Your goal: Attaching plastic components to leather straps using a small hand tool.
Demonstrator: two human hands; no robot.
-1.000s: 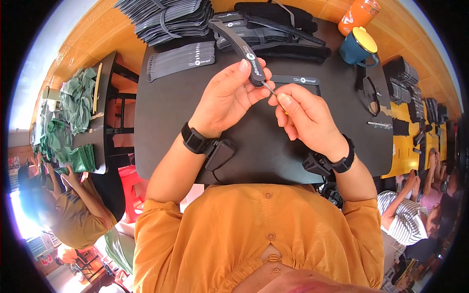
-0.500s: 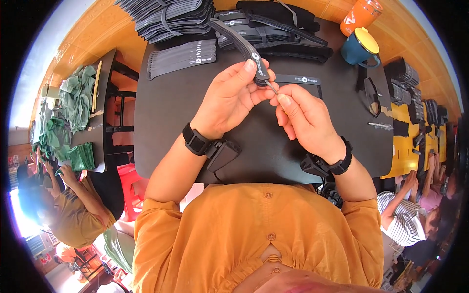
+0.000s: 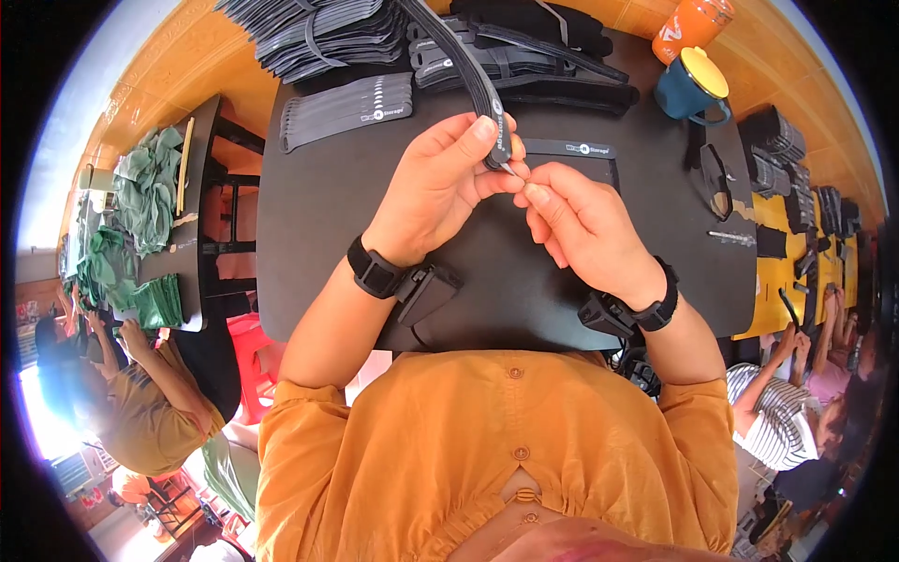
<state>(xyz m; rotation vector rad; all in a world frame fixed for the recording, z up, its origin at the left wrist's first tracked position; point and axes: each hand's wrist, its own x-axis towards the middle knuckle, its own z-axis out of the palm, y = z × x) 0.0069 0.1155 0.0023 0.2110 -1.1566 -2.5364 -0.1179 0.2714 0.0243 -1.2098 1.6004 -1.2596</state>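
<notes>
In front of my chest, my left hand (image 3: 417,192) grips several stacked black-and-grey fabric straps (image 3: 473,82), thumb on top; their long ends curve up and away. My right hand (image 3: 590,225) meets it at the straps' near end, thumb and forefinger pinching a thin metallic piece (image 3: 509,170) that touches that end. Its exact kind is too small to make out. Just beyond my fingers a single strap (image 3: 568,148) lies on the dark table (image 3: 309,220). A fanned row of grey straps (image 3: 345,112) rests to the left.
Banded strap stacks (image 3: 318,37) line the far edge. At far right are a blue mug (image 3: 682,94) with yellow lid and an orange cup (image 3: 693,28). A black loop (image 3: 719,187) and a slim tool (image 3: 730,238) lie on the right. Other people work at both sides.
The straps in my left hand have tilted, and their far ends now reach up past the picture's top. The metallic piece sits closer in, with less of it showing.
</notes>
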